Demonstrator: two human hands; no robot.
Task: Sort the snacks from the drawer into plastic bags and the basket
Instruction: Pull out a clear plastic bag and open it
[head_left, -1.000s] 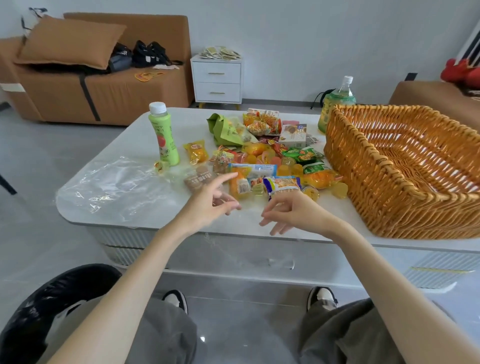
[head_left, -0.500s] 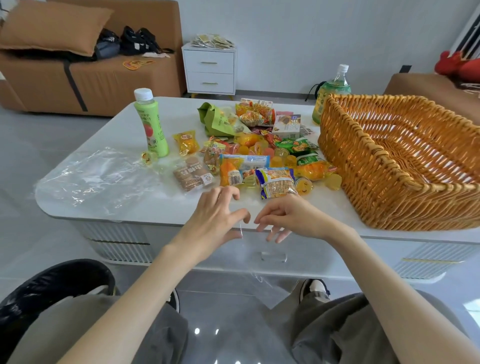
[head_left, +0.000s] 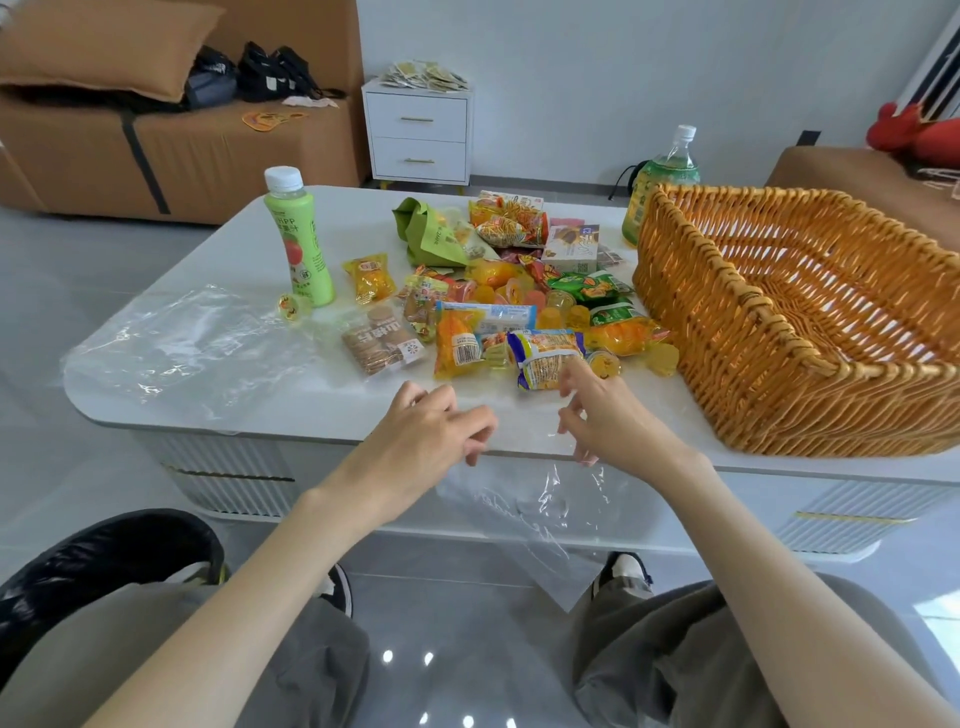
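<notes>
Flat plastic bag (head_left: 182, 353) laid unfilled on the table (head_left: 291, 410); snacks (head_left: 498, 312) heaped unsorted at centre; second bag (head_left: 545, 509), hung over the near edge, pinched at its mouth by left hand (head_left: 431, 431) and right hand (head_left: 608, 415); basket (head_left: 779, 332) seen empty; sorting judged barely begun.

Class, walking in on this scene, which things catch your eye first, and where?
A big wicker basket fills the right of the table. A bright heap of snack packets lies mid-table, a green juice bottle standing left of it. At the near edge, the left hand and right hand pinch a clear plastic bag.
</notes>
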